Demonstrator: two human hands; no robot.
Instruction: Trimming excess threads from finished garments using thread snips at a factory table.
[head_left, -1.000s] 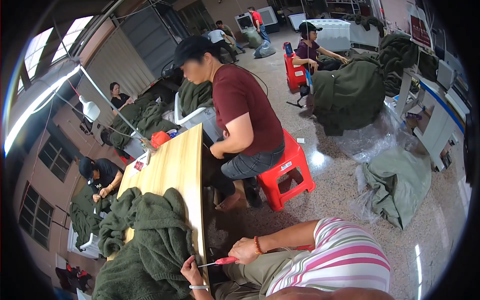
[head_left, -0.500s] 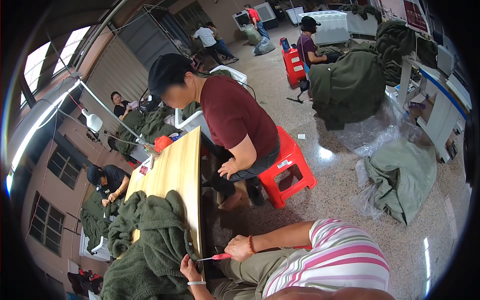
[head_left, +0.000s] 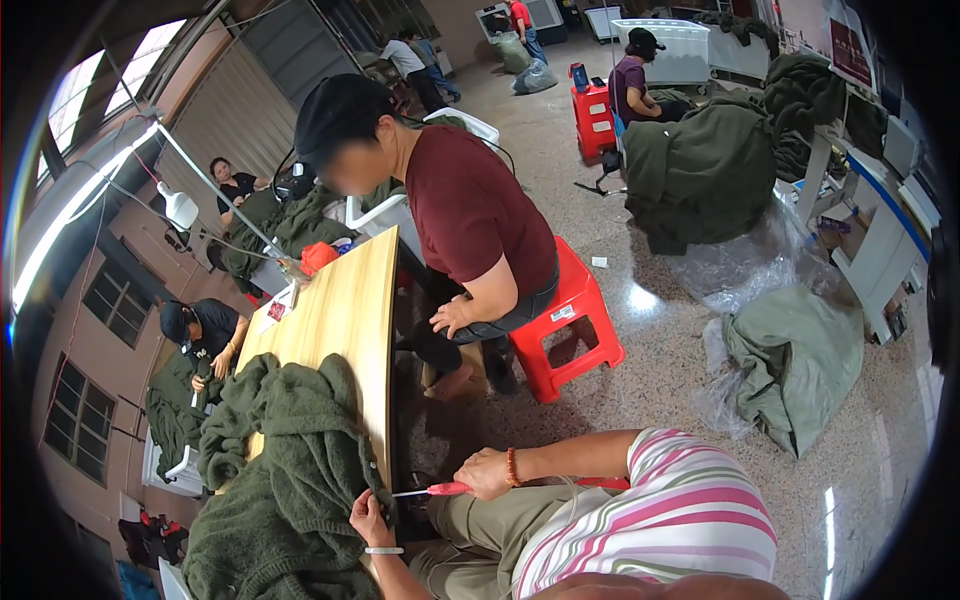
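1. The right hand is closed in a fist round the red handle of a slim tool; the fingers are wrapped tight, the wrist with its bead bracelet turned up over the person's lap.
2. The left hand pinches the edge of the dark green knitted garment between thumb and fingertips, just below the tool's tip; a pale bangle sits on that wrist.
3. Against half a second ago the hands and tool lie much the same, tip at the same bit of hem; what changed is mostly the view, which has swung so the seated co-worker in the dark red shirt sits more to the centre; I judge the picking at the hem is mid-way, not finished.
4. The tool's long axis runs nearly level, handle to the right, thin metal tip pointing left at the garment edge, near the corner of the wooden table.
5. The garment is heaped over the table's near end and hangs off it; a red plastic stool stands beyond.
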